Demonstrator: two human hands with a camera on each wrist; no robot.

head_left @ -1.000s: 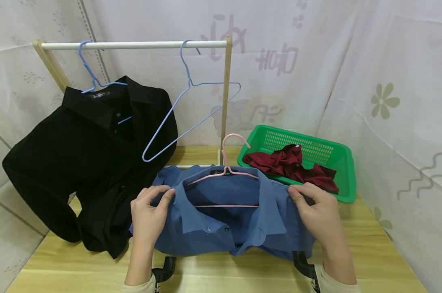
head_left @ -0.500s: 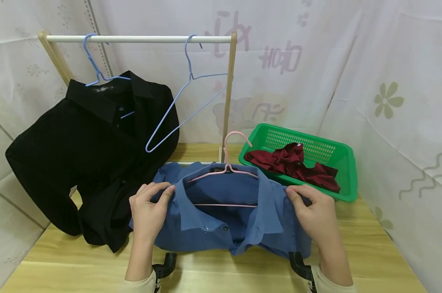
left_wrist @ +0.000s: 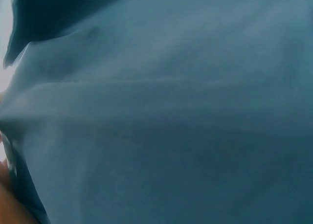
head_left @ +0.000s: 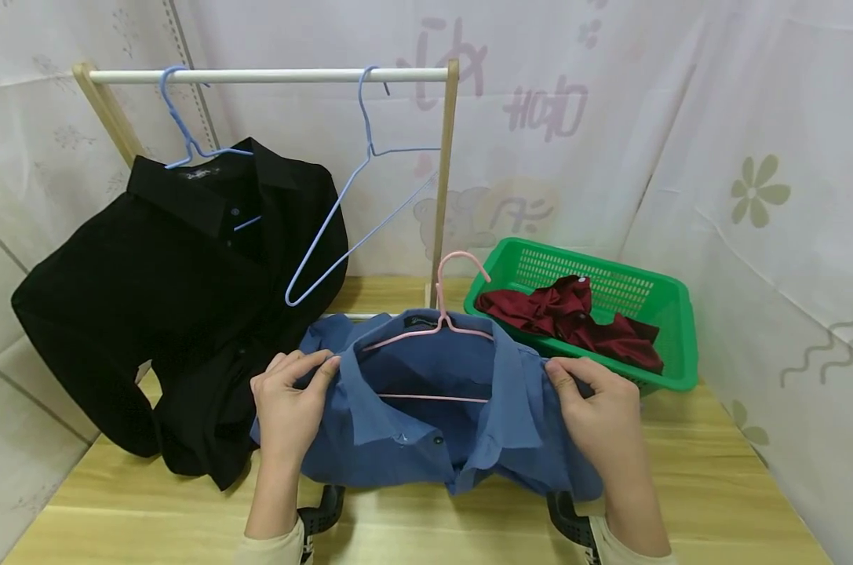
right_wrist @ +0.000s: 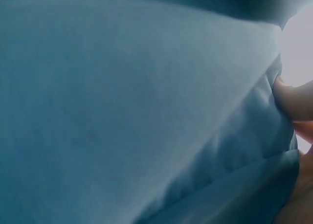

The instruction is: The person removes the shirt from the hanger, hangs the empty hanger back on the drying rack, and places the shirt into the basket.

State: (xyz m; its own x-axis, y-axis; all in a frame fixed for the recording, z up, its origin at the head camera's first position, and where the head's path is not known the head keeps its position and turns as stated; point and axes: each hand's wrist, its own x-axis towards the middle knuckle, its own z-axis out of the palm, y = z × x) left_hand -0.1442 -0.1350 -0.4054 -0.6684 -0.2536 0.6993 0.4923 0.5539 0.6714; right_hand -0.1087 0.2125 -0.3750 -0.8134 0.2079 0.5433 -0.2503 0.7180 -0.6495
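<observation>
A blue collared shirt (head_left: 412,459) is spread between both hands in the head view, its collar facing up. Inside the neck sits a pink hanger (head_left: 441,302), with its hook standing above the collar and its lower bar crossing the opening. My left hand (head_left: 289,404) pinches the shirt's left shoulder between thumb and fingers. At the opposite shoulder my right hand (head_left: 599,408) pinches the cloth the same way. Blue fabric (left_wrist: 171,111) fills the left wrist view. In the right wrist view the thumb (right_wrist: 296,99) presses on the shirt's edge at the right.
Behind stands a rack with a white rail (head_left: 271,76). A black shirt (head_left: 165,275) hangs there on a blue hanger (head_left: 179,125), beside a bare blue hanger (head_left: 334,208). At the right, a green basket (head_left: 683,337) holds a dark red garment (head_left: 574,318) on the wooden table (head_left: 723,486).
The right hand has drawn slightly inward to the left, and the shirt's neck opening has narrowed a little. Both hands keep their pinch. The head view has shifted slightly.
</observation>
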